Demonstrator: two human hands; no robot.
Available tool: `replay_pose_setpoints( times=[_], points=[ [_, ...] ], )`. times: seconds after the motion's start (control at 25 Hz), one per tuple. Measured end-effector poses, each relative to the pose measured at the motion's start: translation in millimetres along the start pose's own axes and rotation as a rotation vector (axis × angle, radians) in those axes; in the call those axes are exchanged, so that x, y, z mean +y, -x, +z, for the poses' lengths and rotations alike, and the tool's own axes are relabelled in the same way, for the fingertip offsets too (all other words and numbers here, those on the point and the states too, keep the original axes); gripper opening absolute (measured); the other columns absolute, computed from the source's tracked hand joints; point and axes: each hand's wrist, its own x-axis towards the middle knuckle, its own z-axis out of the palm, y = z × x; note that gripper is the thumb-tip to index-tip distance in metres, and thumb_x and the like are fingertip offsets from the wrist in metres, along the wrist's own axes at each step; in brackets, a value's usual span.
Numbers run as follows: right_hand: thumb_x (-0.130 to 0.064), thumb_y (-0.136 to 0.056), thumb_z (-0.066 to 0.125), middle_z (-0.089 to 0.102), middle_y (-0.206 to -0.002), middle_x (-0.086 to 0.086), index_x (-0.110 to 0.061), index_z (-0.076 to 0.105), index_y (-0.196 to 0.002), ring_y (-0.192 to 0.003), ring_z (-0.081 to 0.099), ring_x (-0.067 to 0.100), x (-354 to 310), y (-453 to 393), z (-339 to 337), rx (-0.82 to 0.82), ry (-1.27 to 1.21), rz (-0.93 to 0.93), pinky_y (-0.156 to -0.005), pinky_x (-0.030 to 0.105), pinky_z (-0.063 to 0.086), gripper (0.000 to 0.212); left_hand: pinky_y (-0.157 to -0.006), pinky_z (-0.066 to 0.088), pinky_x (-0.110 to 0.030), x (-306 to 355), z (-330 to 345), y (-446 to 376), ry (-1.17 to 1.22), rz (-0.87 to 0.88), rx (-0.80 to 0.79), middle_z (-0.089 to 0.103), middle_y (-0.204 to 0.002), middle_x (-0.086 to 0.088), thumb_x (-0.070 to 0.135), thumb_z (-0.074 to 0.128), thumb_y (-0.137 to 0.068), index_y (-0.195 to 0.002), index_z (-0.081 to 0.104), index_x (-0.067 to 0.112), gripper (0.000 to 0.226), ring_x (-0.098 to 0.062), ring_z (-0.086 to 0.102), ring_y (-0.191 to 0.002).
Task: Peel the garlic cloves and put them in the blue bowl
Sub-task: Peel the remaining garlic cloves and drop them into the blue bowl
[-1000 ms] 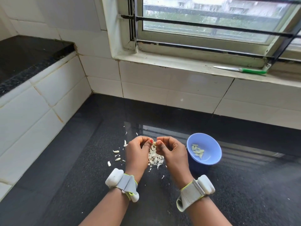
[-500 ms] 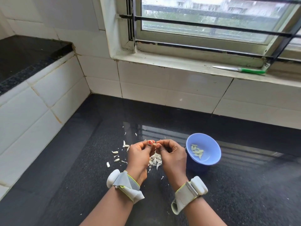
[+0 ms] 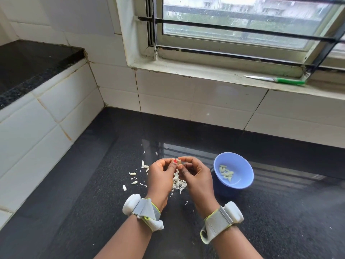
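Observation:
My left hand [image 3: 161,175] and my right hand [image 3: 196,174] meet fingertip to fingertip above the black counter, both pinching one small garlic clove [image 3: 179,162]. Most of the clove is hidden by my fingers. Under my hands lies a heap of white garlic skins [image 3: 179,184]. The blue bowl [image 3: 240,162] stands just right of my right hand and holds several peeled cloves [image 3: 226,173].
Loose skins and bits of garlic [image 3: 133,173] are scattered left of my hands. A green-handled knife [image 3: 276,79] lies on the window sill at the back right. White tiled walls close the counter [image 3: 93,184] at the back and left, with a raised black ledge [image 3: 28,62].
My hands have stayed together over the skin heap, shifting slightly while their fingertips work on the clove. The bowl has not moved.

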Motion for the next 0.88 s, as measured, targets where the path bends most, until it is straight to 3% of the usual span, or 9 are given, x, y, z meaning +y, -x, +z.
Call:
replay_pose_setpoints(
  times=[0.12,0.32,0.44,0.64,0.76,0.88],
  points=[
    [-0.008,-0.089,0.067,0.072,-0.081,0.007,-0.020,0.072,-0.096,-0.076,0.069,0.020,-2,0,-2,-0.023,-0.107,0.042,-0.070,0.032,0.058,0.014,-0.068,0.053,-0.035,0,-1,0,-0.067,0.038,0.024,0.072,-0.074,-0.003,0.016,0.066,-0.088,-0.082,0.071,0.014,0.008,-0.014,0.062,-0.068],
    [-0.014,-0.094,0.061,0.072,-0.082,0.007,-0.008,0.070,-0.093,-0.074,0.067,0.019,-4,-5,-10,-0.026,-0.289,0.143,-0.066,0.026,0.056,0.011,-0.059,0.043,-0.006,-4,-9,-2,-0.269,0.150,0.045,0.068,-0.074,0.009,0.014,0.069,-0.085,-0.087,0.075,0.014,0.006,0.000,0.059,-0.065],
    [-0.012,-0.092,0.062,0.070,-0.078,0.005,-0.005,0.071,-0.092,-0.069,0.061,0.013,-2,-7,-14,-0.012,-0.301,0.145,-0.063,0.021,0.054,0.012,-0.063,0.041,0.001,-6,-10,0,-0.347,0.178,0.008,0.068,-0.079,0.012,0.007,0.069,-0.084,-0.092,0.076,0.016,0.014,0.011,0.059,-0.068],
    [-0.010,-0.092,0.064,0.075,-0.087,0.009,-0.010,0.072,-0.095,-0.078,0.069,0.017,2,-9,-20,0.010,-0.197,0.100,-0.071,0.026,0.057,0.009,-0.059,0.051,-0.014,-5,-8,-2,-0.291,0.168,0.017,0.070,-0.070,0.010,0.008,0.073,-0.080,-0.086,0.076,0.015,0.009,0.003,0.063,-0.059],
    [-0.010,-0.091,0.066,0.075,-0.083,0.007,-0.020,0.073,-0.090,-0.080,0.072,0.022,4,-12,-23,0.032,-0.027,0.015,-0.074,0.033,0.059,0.012,-0.068,0.056,-0.023,-2,-4,-4,-0.342,0.217,-0.041,0.073,-0.085,0.003,0.003,0.057,-0.090,-0.102,0.072,0.014,0.021,-0.008,0.068,-0.073],
    [-0.011,-0.090,0.068,0.075,-0.080,0.000,-0.029,0.072,-0.087,-0.078,0.073,0.015,2,-12,-24,0.015,0.140,-0.075,-0.075,0.036,0.061,0.019,-0.078,0.052,-0.022,2,-2,-2,-0.490,0.368,-0.079,0.072,-0.092,0.005,0.014,0.064,-0.088,-0.099,0.074,0.018,0.015,-0.007,0.065,-0.083]
  ],
)
